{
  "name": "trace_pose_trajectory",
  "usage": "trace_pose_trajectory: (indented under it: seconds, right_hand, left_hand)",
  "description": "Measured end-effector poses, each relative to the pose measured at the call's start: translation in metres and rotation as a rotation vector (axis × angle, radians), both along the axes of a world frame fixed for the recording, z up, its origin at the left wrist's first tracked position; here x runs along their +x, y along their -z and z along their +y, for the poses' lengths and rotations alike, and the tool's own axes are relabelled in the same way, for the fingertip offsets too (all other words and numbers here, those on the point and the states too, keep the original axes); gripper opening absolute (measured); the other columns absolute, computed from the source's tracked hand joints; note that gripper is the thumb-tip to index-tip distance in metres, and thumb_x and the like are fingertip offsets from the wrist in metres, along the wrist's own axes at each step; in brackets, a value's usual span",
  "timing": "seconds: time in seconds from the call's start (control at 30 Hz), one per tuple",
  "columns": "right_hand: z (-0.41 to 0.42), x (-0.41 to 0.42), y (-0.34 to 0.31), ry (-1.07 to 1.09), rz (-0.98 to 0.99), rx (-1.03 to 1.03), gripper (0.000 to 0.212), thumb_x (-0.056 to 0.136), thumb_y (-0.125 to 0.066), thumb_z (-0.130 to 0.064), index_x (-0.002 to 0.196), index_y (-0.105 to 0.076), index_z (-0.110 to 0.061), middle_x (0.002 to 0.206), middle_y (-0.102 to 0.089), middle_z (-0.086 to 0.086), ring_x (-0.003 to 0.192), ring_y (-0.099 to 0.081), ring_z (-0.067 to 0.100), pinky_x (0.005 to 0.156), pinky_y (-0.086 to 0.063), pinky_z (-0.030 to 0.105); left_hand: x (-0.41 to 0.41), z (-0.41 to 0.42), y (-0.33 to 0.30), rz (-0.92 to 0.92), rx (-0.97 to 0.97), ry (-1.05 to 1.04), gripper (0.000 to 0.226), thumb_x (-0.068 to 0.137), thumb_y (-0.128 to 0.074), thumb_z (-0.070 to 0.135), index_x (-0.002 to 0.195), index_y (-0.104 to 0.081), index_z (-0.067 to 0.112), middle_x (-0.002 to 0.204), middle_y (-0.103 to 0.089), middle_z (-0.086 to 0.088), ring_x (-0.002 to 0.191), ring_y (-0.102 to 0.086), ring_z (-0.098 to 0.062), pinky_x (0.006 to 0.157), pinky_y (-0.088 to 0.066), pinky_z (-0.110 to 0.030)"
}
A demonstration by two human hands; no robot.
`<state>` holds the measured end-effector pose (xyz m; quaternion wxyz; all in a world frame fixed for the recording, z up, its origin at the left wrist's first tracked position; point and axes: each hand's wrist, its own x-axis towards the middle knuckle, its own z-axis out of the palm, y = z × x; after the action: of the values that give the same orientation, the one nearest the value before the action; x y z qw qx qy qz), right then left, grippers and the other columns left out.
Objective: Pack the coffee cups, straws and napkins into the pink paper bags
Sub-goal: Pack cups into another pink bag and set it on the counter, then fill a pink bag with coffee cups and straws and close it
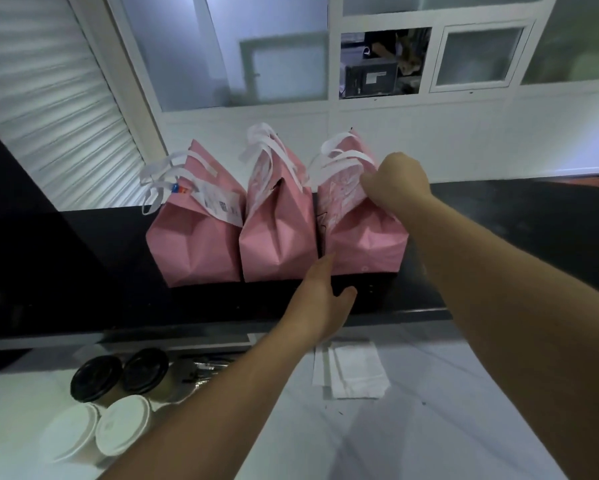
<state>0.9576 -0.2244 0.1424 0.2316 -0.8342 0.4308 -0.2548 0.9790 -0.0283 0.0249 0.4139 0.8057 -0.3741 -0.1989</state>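
The right hand pinches the top of the rightmost pink paper bag while the flat, empty left hand touches its base, so a hard pull may tear the paper

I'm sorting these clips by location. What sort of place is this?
Probably a café's takeaway packing counter: three pink paper bags on a black ledge, lidded coffee cups and napkins below, with a service window behind.

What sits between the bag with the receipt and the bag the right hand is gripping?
A third pink bag, standing upright on the black counter, touching or nearly touching the receipt bag and the gripped bag under the right hand. Head view.
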Motion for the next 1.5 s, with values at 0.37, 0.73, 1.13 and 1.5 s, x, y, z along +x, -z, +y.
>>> trace_pose_trajectory:
  seconds: [0.37,0.73,1.13,1.5]
  right_hand:
    - [0.108,-0.136,0.083,-0.086,-0.048,0.055,0.069,0.092,-0.067,-0.038,0.151,-0.037,-0.02,0.136,-0.049,0.015,0.122,-0.051,0.037,0.098,-0.048,0.047]
    - [0.247,-0.294,0.209,0.164,0.283,0.282,0.07,0.098,-0.055,-0.048,0.158,-0.025,-0.025,0.151,-0.044,0.004,0.134,-0.045,0.028,0.106,-0.046,0.043]
    - [0.424,-0.457,0.238,0.766,0.271,0.438,0.068,0.096,-0.057,-0.048,0.155,-0.029,-0.029,0.15,-0.045,0.001,0.131,-0.048,0.026,0.105,-0.048,0.044]
    - [0.558,-0.662,0.211,1.137,0.234,0.351,0.071,0.094,-0.061,-0.048,0.155,-0.033,-0.025,0.147,-0.05,0.003,0.13,-0.049,0.028,0.103,-0.046,0.045]
  left_hand:
    - [-0.048,0.057,0.015,-0.162,0.222,0.078,0.069,0.099,-0.061,0.039,0.161,-0.033,0.029,0.167,-0.032,0.006,0.145,-0.042,-0.019,0.109,-0.039,-0.031]
    - [-0.132,0.098,0.078,-0.364,0.45,0.423,0.075,0.092,-0.052,0.061,0.159,-0.036,0.032,0.165,-0.037,0.007,0.145,-0.043,-0.024,0.112,-0.042,-0.046]
    - [-0.29,0.169,0.102,-0.463,0.378,1.01,0.075,0.093,-0.046,0.059,0.16,-0.03,0.03,0.162,-0.04,0.001,0.142,-0.044,-0.028,0.106,-0.045,-0.047]
    - [-0.52,0.235,0.089,-0.652,0.169,1.353,0.075,0.093,-0.051,0.061,0.158,-0.033,0.028,0.158,-0.042,0.001,0.14,-0.045,-0.027,0.107,-0.047,-0.05]
